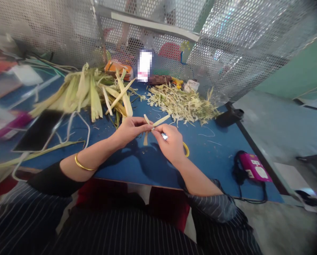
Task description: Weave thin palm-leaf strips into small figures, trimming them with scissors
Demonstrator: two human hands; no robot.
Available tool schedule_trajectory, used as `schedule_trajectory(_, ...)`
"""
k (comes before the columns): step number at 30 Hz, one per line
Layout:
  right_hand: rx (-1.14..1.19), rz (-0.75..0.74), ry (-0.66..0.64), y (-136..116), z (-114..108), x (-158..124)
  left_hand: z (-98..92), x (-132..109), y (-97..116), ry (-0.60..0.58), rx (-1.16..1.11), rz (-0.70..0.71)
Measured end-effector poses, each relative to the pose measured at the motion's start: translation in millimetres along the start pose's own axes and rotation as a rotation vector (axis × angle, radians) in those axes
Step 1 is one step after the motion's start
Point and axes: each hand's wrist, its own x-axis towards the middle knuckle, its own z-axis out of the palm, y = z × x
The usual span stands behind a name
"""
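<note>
Over the blue table [158,168], my left hand [130,131] and my right hand [171,141] meet, fingertips pinched together on a pale corn husk strip [161,121]. Ends of husk stick out above and below the fingers. A small shiny bit shows between my right fingers; what it is I cannot make out. Just behind my right hand lies a yellow loop [186,149], partly covered by the hand. Beyond my left hand, long dry corn husks [78,92] are heaped. A pile of shredded husk bits [183,102] lies beyond my right hand.
A perforated metal screen [75,35] rises behind the table. On the left lies a dark-screened phone [38,131] among white cables. A black cylinder [228,117] and a magenta box [255,167] with a black cord sit near the right edge. An orange packet [119,69] is at the back.
</note>
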Motion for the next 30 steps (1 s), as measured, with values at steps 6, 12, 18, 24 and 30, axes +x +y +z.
schedule_trajectory(6, -0.052, -0.085, 0.001, 1.5, 3.8, -2.0, 4.0, -0.3, -4.9, 0.039, 0.095, 0.066)
schedule_trajectory(12, 0.239, 0.182, -0.072, 3.3, 6.8, -2.0, 1.4, 2.7, -8.3, 0.027, 0.015, 0.035)
schedule_trajectory(18, 0.644, 0.403, 0.022, 9.7, 6.9, 3.9, 1.7, 1.9, -10.6, -0.074, -0.029, -0.036)
schedule_trajectory(24, 0.679, 0.385, 0.043, 6.3, 7.2, 3.4, 2.0, 0.5, -10.6, 0.091, 0.359, 0.152)
schedule_trajectory(30, 0.606, 0.347, 0.086, 5.2, 11.8, 0.9, 0.2, -1.7, -6.4, 0.105, 0.462, 0.180)
